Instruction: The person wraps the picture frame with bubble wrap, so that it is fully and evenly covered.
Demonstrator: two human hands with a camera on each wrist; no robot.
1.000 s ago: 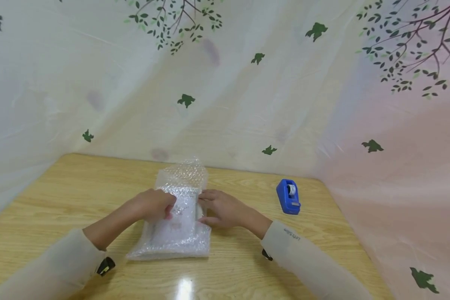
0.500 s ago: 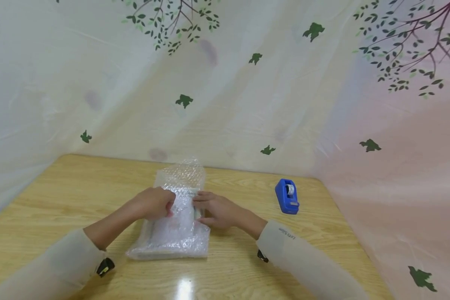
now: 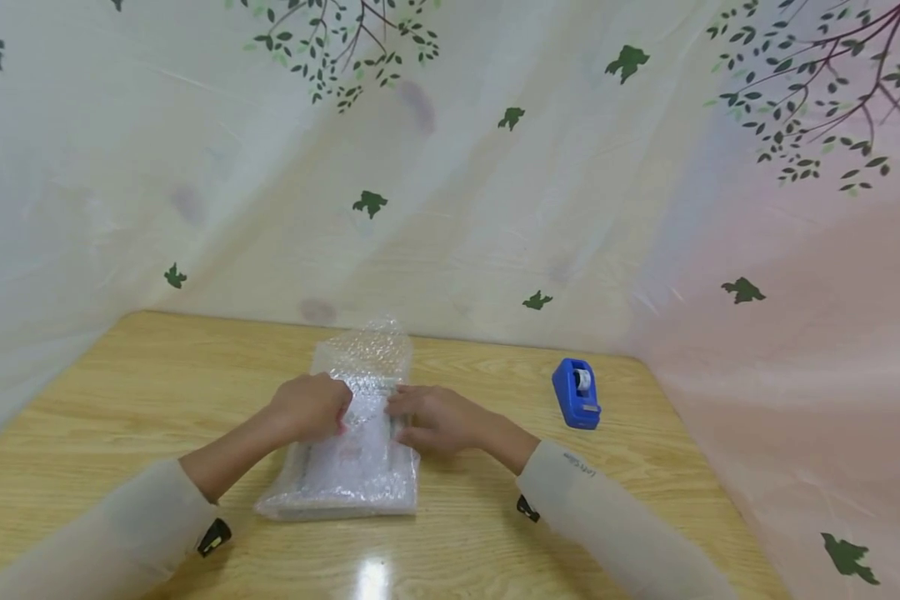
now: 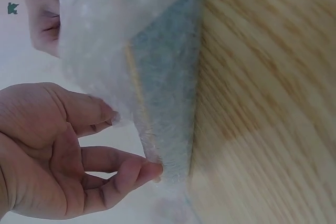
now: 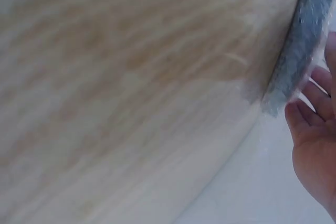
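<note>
A flat packet in clear bubble wrap (image 3: 352, 471) lies on the table. A white flap covers its top, and a blue-green layer (image 4: 168, 72) shows through its side in the left wrist view. Bent over the packet's left part, my left hand (image 3: 312, 408) touches the wrap with thumb and fingertips, which stand apart. My right hand (image 3: 438, 418) rests along the right edge with fingers extended onto the wrap. In the right wrist view its fingers (image 5: 317, 95) lie beside the packet's side. Loose bubble wrap (image 3: 367, 348) stretches out beyond both hands.
A blue tape dispenser (image 3: 577, 393) with a roll of tape stands to the right on the wooden table (image 3: 195, 358). A pale cloth backdrop (image 3: 450, 233) with printed leaves hangs behind and around the table. Dark wrist cameras (image 3: 213, 537) show under the sleeves.
My right hand has shifted a little leftward onto the packet's right edge and looks slightly blurred now. My left hand and the packet have stayed nearly in place.
</note>
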